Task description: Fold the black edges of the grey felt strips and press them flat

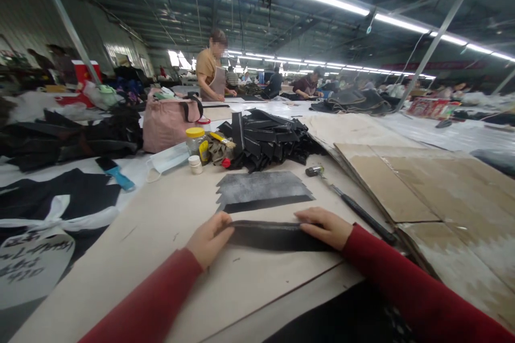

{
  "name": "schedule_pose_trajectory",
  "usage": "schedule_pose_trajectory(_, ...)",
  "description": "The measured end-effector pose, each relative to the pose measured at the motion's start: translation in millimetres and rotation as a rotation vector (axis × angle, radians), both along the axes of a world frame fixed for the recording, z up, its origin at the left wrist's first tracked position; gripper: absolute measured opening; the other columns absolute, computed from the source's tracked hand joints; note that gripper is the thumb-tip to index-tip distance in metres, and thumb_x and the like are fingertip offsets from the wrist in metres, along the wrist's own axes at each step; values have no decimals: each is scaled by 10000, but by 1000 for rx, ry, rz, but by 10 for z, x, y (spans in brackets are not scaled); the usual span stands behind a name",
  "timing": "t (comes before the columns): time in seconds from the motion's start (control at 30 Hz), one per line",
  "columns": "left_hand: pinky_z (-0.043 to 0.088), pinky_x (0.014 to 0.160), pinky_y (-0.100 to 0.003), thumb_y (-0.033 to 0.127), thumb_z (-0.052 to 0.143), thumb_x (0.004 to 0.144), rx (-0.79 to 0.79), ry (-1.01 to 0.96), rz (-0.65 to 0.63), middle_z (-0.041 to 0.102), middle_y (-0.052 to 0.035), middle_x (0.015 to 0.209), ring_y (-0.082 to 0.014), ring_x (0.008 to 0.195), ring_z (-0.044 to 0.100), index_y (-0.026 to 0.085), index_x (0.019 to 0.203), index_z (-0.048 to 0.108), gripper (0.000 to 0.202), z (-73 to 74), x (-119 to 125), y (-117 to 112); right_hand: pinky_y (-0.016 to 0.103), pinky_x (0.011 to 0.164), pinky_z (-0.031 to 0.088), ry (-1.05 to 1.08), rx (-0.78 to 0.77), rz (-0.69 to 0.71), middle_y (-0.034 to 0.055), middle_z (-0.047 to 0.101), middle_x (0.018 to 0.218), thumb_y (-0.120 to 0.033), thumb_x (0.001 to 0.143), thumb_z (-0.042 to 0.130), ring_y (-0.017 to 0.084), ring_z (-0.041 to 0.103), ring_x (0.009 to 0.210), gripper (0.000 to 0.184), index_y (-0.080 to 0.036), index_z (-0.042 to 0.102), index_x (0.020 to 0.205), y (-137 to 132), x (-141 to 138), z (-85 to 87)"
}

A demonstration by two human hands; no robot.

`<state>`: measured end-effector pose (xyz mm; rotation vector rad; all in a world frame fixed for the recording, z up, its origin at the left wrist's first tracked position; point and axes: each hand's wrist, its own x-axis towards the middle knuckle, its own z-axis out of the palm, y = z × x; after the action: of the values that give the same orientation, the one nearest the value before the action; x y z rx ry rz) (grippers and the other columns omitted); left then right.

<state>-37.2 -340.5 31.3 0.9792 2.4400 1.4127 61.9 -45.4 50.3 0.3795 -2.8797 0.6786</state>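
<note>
A black strip of material (273,237), with a fold along its far edge, lies across the pale board (177,273) in front of me. My left hand (211,237) pinches its left end between thumb and fingers. At the other end, my right hand (325,226) grips the far edge, thumb near and fingers beyond. Just past the strip lies a fanned stack of grey pieces (261,187) with stepped ends and a black near edge. Behind that rises a heap of folded black strips (273,136). A hammer (354,209) with a black handle rests right of the stack.
Left of the heap stand a yellow-lidded jar (196,144), a small white bottle (195,165), a face mask (171,159) and a pink bag (167,123). A blue-handled brush (118,174) lies further left. Cardboard sheets (402,187) cover the right. A co-worker (213,72) stands beyond.
</note>
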Motion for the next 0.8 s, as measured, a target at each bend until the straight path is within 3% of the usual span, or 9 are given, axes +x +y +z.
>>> schedule_pose_trajectory(0.17,310,397,-176,408,463,727,196,-254,143,462,51,544,-76,442,419,173,761,445,238,31,-50,-6,258,738,454,-21,-143,15,37,638,841,-311,829,391,137,579,792,268,-185,616,905,-156,-47,206)
schedule_pose_trajectory(0.3,279,370,-165,465,450,735,299,-331,324,487,45,586,-67,412,399,177,984,430,382,61,-153,-63,252,724,443,199,-66,51,47,625,816,-263,822,388,138,567,778,257,-173,614,904,-168,-311,560)
schedule_pose_trajectory(0.37,291,376,-163,456,444,742,345,-327,396,514,13,708,-67,456,429,184,1051,405,414,69,-203,-94,257,727,439,313,-31,35,49,620,821,-242,812,393,140,563,778,254,-165,614,912,-182,-591,804)
schedule_pose_trajectory(0.43,289,373,-162,435,439,747,336,-321,422,506,-2,770,-61,465,426,181,1086,396,426,68,-233,-110,276,757,431,405,-51,-71,43,622,848,-231,798,409,148,561,797,248,-161,616,917,-160,-985,1100)
schedule_pose_trajectory(0.53,271,358,-165,410,430,753,272,-311,381,482,10,737,-51,430,385,164,1107,386,434,60,-232,-96,334,811,406,470,-95,-283,48,629,880,-180,765,437,177,555,851,253,-130,612,941,-24,-1668,1587)
schedule_pose_trajectory(0.6,287,367,-170,392,429,754,233,-280,346,476,12,726,-60,452,403,155,1093,400,415,53,-213,-73,360,856,372,600,-140,-408,80,601,982,-133,756,428,190,528,930,309,-93,568,1029,93,-2023,1825)
schedule_pose_trajectory(0.67,332,404,-183,376,427,755,188,-235,316,483,12,709,-77,494,437,148,1060,435,380,43,-200,-58,358,852,375,692,-159,-441,102,583,1013,-136,763,423,190,522,931,322,-77,552,1052,157,-2171,1880)
schedule_pose_trajectory(0.7,361,434,-194,372,426,756,162,-210,296,492,10,702,-87,516,457,146,1042,454,366,35,-199,-55,350,841,385,712,-146,-415,104,583,1004,-144,764,428,187,525,915,313,-77,560,1040,154,-2156,1821)
schedule_pose_trajectory(0.8,424,534,-238,365,429,755,65,-106,249,551,-14,734,-128,604,518,152,995,510,332,2,-214,-70,317,811,407,659,-5,-178,87,594,925,-177,768,454,178,527,869,249,-116,609,953,36,-1836,1325)
